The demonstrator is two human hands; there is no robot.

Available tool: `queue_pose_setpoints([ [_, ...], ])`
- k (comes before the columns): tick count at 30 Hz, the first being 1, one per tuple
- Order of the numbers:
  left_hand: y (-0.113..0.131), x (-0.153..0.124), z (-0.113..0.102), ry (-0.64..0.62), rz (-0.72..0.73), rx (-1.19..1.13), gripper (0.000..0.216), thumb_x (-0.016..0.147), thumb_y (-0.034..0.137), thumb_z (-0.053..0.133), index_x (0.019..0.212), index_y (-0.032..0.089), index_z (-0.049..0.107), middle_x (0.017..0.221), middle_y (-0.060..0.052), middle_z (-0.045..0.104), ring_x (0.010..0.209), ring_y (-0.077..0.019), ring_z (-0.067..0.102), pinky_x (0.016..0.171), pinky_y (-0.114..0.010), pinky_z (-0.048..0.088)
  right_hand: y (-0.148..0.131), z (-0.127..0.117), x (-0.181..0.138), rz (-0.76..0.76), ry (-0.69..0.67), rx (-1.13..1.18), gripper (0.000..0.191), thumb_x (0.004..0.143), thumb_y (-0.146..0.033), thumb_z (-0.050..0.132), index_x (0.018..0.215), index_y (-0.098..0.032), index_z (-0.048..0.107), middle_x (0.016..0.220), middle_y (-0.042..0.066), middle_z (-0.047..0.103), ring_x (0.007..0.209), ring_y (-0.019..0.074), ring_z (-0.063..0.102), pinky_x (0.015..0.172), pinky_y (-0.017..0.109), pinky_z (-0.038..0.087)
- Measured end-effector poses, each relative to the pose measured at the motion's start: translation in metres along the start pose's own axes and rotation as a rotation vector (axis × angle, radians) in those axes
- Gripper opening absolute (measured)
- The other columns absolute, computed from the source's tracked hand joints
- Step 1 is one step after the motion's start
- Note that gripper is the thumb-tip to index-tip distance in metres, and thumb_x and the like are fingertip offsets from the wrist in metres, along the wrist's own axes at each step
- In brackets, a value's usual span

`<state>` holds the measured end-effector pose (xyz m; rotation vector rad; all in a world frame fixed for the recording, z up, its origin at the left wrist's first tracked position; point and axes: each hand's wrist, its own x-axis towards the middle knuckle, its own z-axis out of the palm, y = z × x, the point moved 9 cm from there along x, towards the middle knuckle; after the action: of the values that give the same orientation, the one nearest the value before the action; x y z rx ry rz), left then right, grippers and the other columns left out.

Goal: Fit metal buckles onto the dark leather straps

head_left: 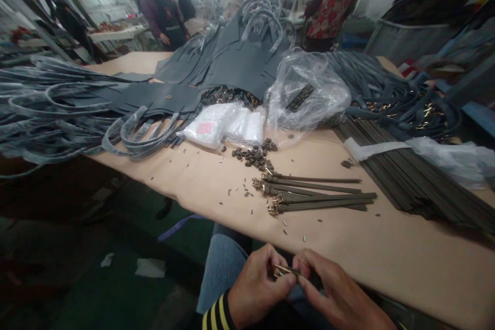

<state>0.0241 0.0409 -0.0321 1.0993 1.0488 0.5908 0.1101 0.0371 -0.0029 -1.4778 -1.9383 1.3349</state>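
Note:
At the table's near edge, my left hand (261,281) is closed in a pinch on a small gold-coloured buckle (283,269). Close beside it, my right hand (334,289) pinches the dark strap end at the same buckle; most of that strap is hidden by my fingers. Beyond my hands lie several finished-looking olive buckle straps (320,198), their gold buckles pointing left. A heap of small dark strap loops (253,155) sits behind them. Tiny dark and metallic bits (247,193) are scattered to the left of the straps.
White packets (220,124) and a clear plastic bag (309,93) stand mid-table. A stack of long olive strips (410,175) lies right. Dark blue-grey panels and handles (143,95) cover the far left. Several people, one in a red floral top (330,7), are beyond the table (386,258).

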Motion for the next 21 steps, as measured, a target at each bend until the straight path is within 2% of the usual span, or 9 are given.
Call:
queue_pose_setpoints([
  [3, 0.006, -0.002, -0.001, -0.007, 0.019, 0.099, 0.025, 0.068, 0.033, 0.057, 0.067, 0.017, 0.038, 0.061, 0.004, 0.043, 0.055, -0.0075, 0.037, 0.049, -0.02, 0.028, -0.001, -0.003, 0.0, -0.018, 0.016, -0.014, 0.01, 0.077, -0.017, 0.039, 0.068, -0.02, 0.04, 0.068, 0.0, 0.053, 0.063, 0.0138, 0.052, 0.059, 0.024, 0.041],
  [7, 0.01, -0.003, 0.002, -0.041, 0.034, 0.181, 0.031, 0.06, 0.029, 0.064, 0.067, 0.018, 0.036, 0.06, 0.006, 0.041, 0.054, -0.007, 0.034, 0.048, -0.019, 0.026, -0.001, -0.004, -0.001, -0.003, 0.022, -0.03, 0.008, 0.075, -0.015, 0.041, 0.069, -0.02, 0.043, 0.067, -0.001, 0.053, 0.062, 0.0128, 0.051, 0.058, 0.023, 0.041],
  [13, 0.013, -0.003, 0.0, 0.042, 0.096, 0.313, 0.023, 0.063, 0.023, 0.06, 0.066, 0.018, 0.038, 0.06, 0.005, 0.042, 0.053, -0.0076, 0.037, 0.048, -0.019, 0.029, -0.003, -0.002, -0.002, -0.013, 0.009, -0.07, 0.009, 0.075, -0.015, 0.04, 0.068, -0.02, 0.042, 0.066, -0.001, 0.052, 0.061, 0.0133, 0.051, 0.057, 0.024, 0.04],
  [18, 0.012, -0.004, 0.003, 0.012, 0.126, 0.276, 0.01, 0.069, 0.016, 0.05, 0.075, 0.017, 0.042, 0.068, 0.001, 0.047, 0.055, -0.0077, 0.044, 0.048, -0.017, 0.035, 0.0, -0.004, -0.004, -0.006, 0.027, -0.084, 0.009, 0.075, -0.013, 0.041, 0.07, -0.02, 0.043, 0.067, -0.001, 0.052, 0.062, 0.0129, 0.051, 0.058, 0.024, 0.04],
  [21, 0.007, -0.003, 0.006, -0.063, 0.082, 0.179, 0.008, 0.073, 0.021, 0.049, 0.077, 0.015, 0.045, 0.065, 0.001, 0.049, 0.055, -0.0083, 0.048, 0.048, -0.018, 0.037, 0.0, -0.006, -0.004, -0.027, 0.025, -0.052, 0.01, 0.075, -0.012, 0.041, 0.069, -0.02, 0.042, 0.066, -0.002, 0.052, 0.06, 0.0124, 0.05, 0.057, 0.023, 0.04],
])
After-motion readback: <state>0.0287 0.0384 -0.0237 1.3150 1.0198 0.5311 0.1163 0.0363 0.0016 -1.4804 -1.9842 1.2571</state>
